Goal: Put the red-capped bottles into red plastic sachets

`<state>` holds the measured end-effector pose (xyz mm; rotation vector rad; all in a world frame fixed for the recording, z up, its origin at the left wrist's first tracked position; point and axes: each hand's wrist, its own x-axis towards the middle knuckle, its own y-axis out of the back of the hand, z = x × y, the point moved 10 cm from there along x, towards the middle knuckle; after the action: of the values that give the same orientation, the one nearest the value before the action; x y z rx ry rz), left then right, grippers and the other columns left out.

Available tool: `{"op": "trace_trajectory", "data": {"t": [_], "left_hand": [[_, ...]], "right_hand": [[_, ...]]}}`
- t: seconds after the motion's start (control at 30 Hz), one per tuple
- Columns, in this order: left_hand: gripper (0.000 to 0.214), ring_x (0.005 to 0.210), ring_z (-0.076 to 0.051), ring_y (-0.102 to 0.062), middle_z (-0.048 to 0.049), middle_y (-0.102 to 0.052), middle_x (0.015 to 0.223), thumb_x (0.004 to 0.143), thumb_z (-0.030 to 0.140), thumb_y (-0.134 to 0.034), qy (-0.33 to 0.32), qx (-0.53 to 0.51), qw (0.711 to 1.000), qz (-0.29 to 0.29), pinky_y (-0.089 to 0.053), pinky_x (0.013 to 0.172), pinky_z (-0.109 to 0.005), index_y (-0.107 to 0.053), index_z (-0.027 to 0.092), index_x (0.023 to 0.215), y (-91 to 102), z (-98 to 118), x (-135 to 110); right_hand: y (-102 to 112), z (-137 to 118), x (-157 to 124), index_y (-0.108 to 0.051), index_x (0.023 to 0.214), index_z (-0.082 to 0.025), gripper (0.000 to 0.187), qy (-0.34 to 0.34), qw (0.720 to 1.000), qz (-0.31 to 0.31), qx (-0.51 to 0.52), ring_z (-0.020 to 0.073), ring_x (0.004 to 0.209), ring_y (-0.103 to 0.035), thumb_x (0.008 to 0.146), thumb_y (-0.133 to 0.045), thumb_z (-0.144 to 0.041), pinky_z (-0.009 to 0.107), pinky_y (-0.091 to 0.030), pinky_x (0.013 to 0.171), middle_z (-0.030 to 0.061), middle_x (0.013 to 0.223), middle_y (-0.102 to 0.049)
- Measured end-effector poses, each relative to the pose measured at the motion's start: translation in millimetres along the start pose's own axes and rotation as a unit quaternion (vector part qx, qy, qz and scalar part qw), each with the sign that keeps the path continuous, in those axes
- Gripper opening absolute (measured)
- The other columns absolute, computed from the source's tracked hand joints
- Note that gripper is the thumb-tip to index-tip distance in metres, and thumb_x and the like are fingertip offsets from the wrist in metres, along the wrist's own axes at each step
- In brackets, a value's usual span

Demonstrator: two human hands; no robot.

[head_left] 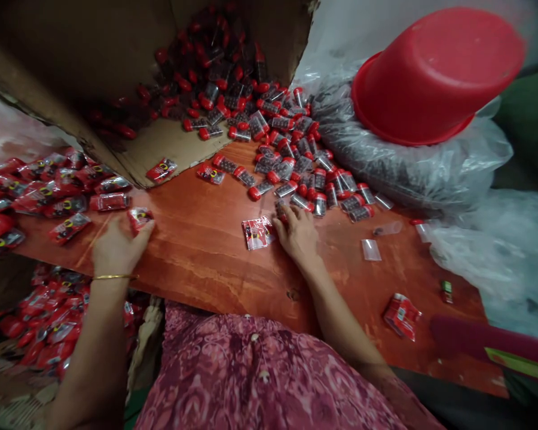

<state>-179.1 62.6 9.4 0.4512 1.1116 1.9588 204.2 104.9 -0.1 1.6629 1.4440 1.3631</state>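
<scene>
A packet (141,220) in red print is seen at the thumb side of the left hand (119,246), above the left part of the wooden tabletop (197,251); the hand is blurred, its thumb set apart from its fingers, and whether the packet is pinched cannot be told. A gold bangle (115,276) is worn on that wrist. The right hand (298,233) is bent over a small red-capped container (281,210), which is touched by the fingertips; how firmly it is gripped cannot be made out. Just beside that hand, printed wrappers (256,233) are laid flat. Beyond it, a heap of red-capped containers (291,161) is spilled from a tipped cardboard box (161,155). At the far left, filled packets (49,185) are piled, and more are held in a lower bin (40,316) beneath the edge. On the right, an upturned red tub (430,77) is rested on a clear plastic bag (407,173) of dark contents. Nearer the right end, a clear sleeve (371,250) and a crumpled red packet (402,316) are left lying, well apart from the right hand.
</scene>
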Motion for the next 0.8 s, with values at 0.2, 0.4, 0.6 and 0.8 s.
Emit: {"op": "trace_trajectory", "data": {"t": [0.2,0.4,0.6,0.8], "left_hand": [[0.036,0.092,-0.028,-0.061,-0.011,-0.069,0.094,0.081,0.043,-0.048,-0.237,-0.018,0.967,0.086,-0.042,0.087,-0.042,-0.062,0.016,0.101,-11.5,88.5,-59.7],[0.03,0.129,-0.031,-0.035,-0.0094,-0.052,0.131,0.074,0.037,-0.062,-0.439,-0.012,0.873,-0.214,-0.021,0.106,-0.05,-0.068,0.025,0.101,-152.6,162.2,-124.1],[0.026,0.129,-0.031,-0.035,-0.0078,-0.052,0.131,0.081,0.035,-0.052,-0.406,0.038,0.891,-0.202,-0.022,0.104,-0.053,-0.068,0.027,0.1,-164.1,160.9,-120.3],[0.018,0.124,-0.029,-0.044,-0.0081,-0.06,0.122,0.079,0.028,-0.055,-0.372,-0.002,0.91,-0.181,-0.026,0.103,-0.051,-0.072,0.025,0.086,-166.4,168.5,-110.0]], "right_hand": [[-14.9,14.0,-3.5,-0.059,0.114,-0.018,0.032,0.034,0.999,-0.018,-0.016,0.0247,0.101,-0.049,0.089,-0.04,-0.025,0.041,-0.042,0.087,0.013,0.12,-0.054],[-3.8,16.7,-28.2,-0.057,0.114,-0.017,0.033,0.023,0.999,0.041,0.02,0.0278,0.115,-0.043,0.086,-0.046,-0.03,0.048,-0.039,0.094,0.0157,0.127,-0.047],[1.1,18.1,-31.8,-0.061,0.107,-0.017,0.028,0.015,0.997,0.065,0.035,0.0259,0.111,-0.047,0.085,-0.048,-0.03,0.046,-0.04,0.092,0.0139,0.12,-0.054],[16.7,6.5,-32.2,-0.065,0.099,-0.019,0.024,-0.003,0.995,0.086,0.05,0.0269,0.113,-0.047,0.084,-0.05,-0.03,0.046,-0.036,0.094,0.0118,0.118,-0.059]]}}
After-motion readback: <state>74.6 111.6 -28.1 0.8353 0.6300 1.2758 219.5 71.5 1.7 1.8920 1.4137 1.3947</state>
